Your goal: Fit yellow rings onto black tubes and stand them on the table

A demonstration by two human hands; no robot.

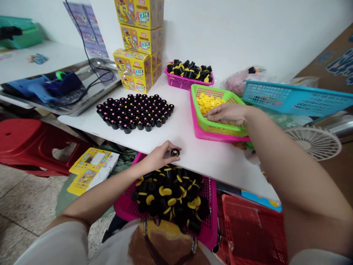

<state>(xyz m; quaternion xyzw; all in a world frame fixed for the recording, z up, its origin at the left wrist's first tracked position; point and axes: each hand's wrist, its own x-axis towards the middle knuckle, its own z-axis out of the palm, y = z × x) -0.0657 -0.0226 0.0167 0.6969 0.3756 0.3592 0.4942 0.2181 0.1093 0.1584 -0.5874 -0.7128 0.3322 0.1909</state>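
My left hand pinches a small black cup upright at the table's front edge. Pink and other coloured bits show inside its open top. My right hand reaches into a green basket of yellow caps; its fingers are drawn together at the caps, and what they grip is hidden. On the table to the left stand many similar black cups in close rows, with coloured bits in their tops. Below the table edge, a magenta basket holds a heap of black cups with yellow caps.
Behind are stacked yellow boxes and a pink basket of capped cups. A metal tray with a blue tool lies left. A blue basket and a white fan are right; a red stool stands lower left.
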